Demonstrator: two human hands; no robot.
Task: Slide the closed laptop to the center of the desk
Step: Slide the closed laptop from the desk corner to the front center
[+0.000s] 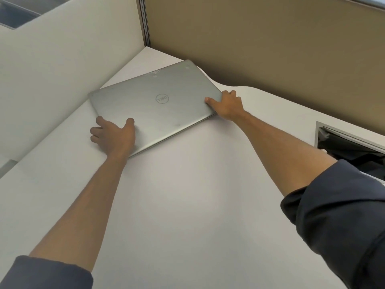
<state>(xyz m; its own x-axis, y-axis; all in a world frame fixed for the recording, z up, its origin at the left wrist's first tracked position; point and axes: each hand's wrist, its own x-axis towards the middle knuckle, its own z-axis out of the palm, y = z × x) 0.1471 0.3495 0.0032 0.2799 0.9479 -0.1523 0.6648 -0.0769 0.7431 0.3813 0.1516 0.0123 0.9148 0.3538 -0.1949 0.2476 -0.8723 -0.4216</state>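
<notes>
Gripping the closed laptop [154, 107] at both ends, you have the hold but little of the travel, by my reading. Your left hand [113, 135] lies flat and spread over the near left corner, thumb on the lid. Your right hand [227, 105] wraps the right edge, thumb on top and fingers curled round the side. The laptop sits flat on the worktop [187, 195], angled, far back in the corner where the white partition [52, 69] meets the tan partition [270, 49]. A broad bare stretch of worktop lies between it and you, so nearly the whole slide toward the middle remains.
</notes>
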